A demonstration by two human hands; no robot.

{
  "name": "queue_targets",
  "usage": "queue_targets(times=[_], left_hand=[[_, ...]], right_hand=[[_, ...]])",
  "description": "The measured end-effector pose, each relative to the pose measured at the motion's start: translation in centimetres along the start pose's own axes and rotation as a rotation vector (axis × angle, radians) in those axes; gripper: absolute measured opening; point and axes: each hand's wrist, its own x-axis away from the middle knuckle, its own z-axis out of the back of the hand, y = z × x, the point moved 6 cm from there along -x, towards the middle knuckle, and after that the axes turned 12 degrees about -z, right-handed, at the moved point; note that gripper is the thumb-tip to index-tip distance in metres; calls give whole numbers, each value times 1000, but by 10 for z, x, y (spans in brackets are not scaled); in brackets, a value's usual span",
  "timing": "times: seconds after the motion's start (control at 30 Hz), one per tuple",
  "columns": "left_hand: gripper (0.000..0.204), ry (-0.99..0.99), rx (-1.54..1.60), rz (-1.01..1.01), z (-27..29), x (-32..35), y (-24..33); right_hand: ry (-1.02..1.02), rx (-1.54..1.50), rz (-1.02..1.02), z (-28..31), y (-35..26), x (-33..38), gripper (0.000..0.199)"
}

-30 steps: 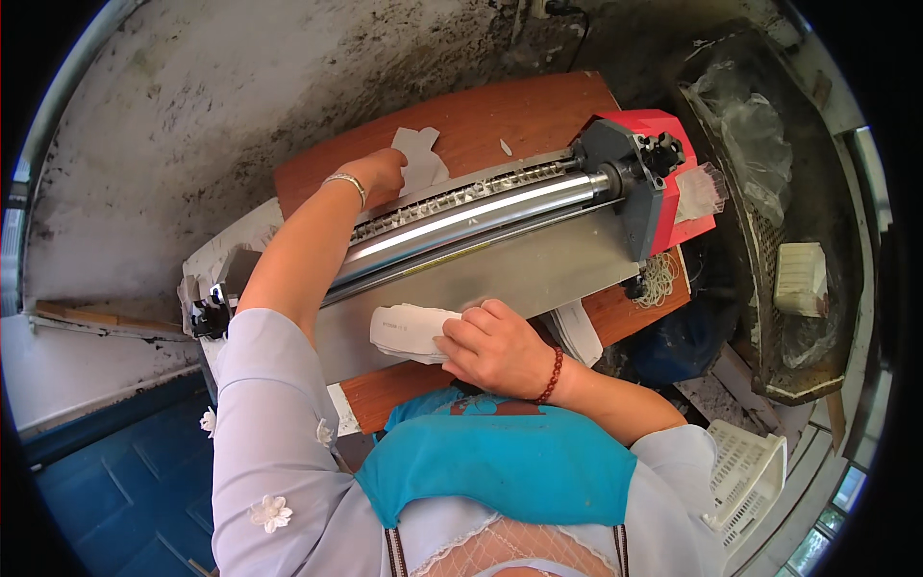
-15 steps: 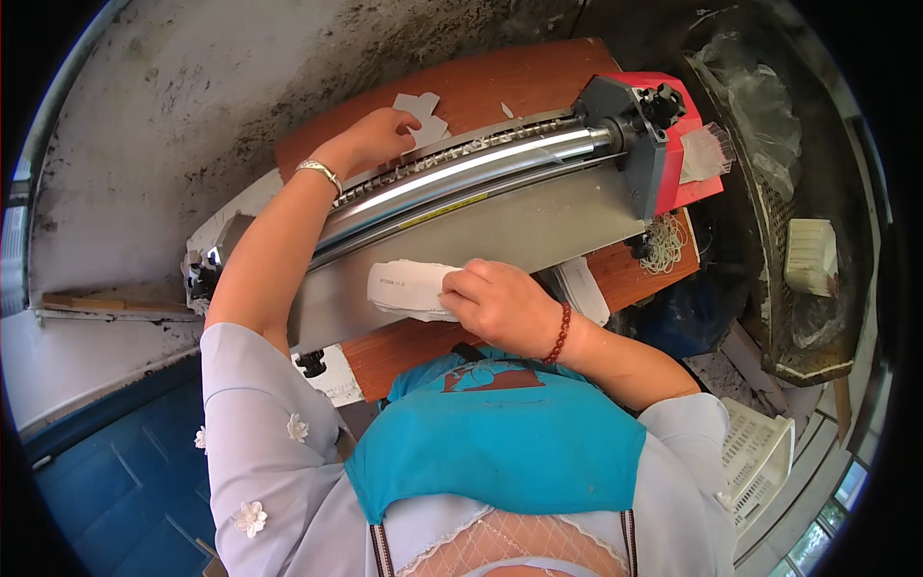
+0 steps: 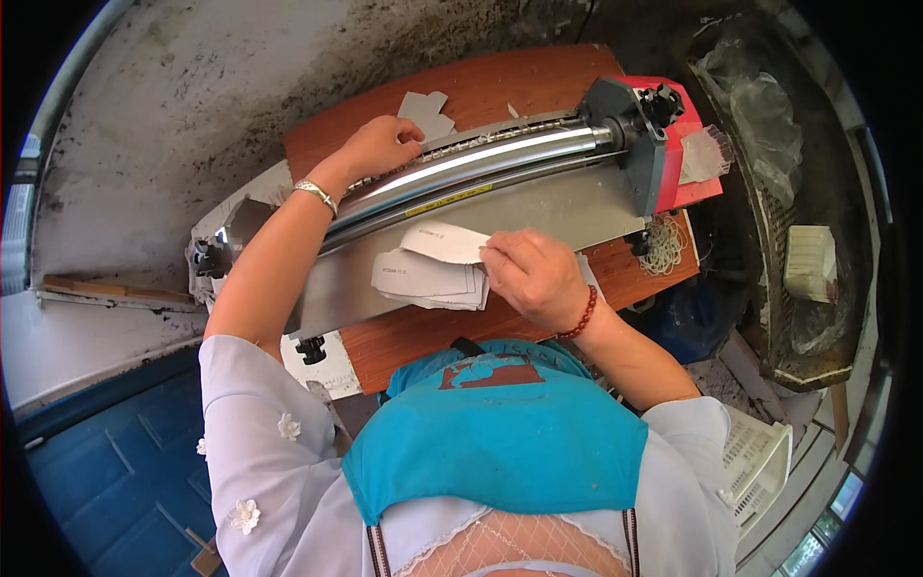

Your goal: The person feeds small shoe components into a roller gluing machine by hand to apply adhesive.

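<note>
My right hand (image 3: 535,277) pinches one white paper piece (image 3: 444,242) between thumb and fingers, lifting its near end off a small stack of white pieces (image 3: 425,281) that lies on the flat grey tray (image 3: 538,213) of the machine. The other fingers of that hand are curled loosely, and a red bead band sits on the wrist. My left hand (image 3: 377,146) reaches far over the shiny metal roller (image 3: 481,163) and rests at its back edge, fingers bent down; I cannot tell if it grips anything there. Just past it, some cut paper bits (image 3: 425,112) lie on the brown wooden table (image 3: 519,85). The roller runs across to a grey and red end box (image 3: 663,144) on my right. A bunch of pale rubber bands (image 3: 661,244) lies on the table near that end. Further right there is a dark basket with a clear bag (image 3: 769,106) and a pale block (image 3: 810,262). I think the lifted piece could slip, because I hold it only by its edge, and then it might go in crooked. My left fingers are very close to the roller, so they could get nipped if it turns. The stack could also slide off the smooth tray if I bump it.
</note>
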Motion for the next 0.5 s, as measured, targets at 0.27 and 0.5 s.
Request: queue_targets(times=[0.27,0.5], left_hand=[[27,-86,196,-33,-11,1,15],[18,-133,295,-9,-7,-5,3]], right_hand=[[-87,108,-131,-14,27,4,28],[-158,-219,-121,-18,4,-12,25]])
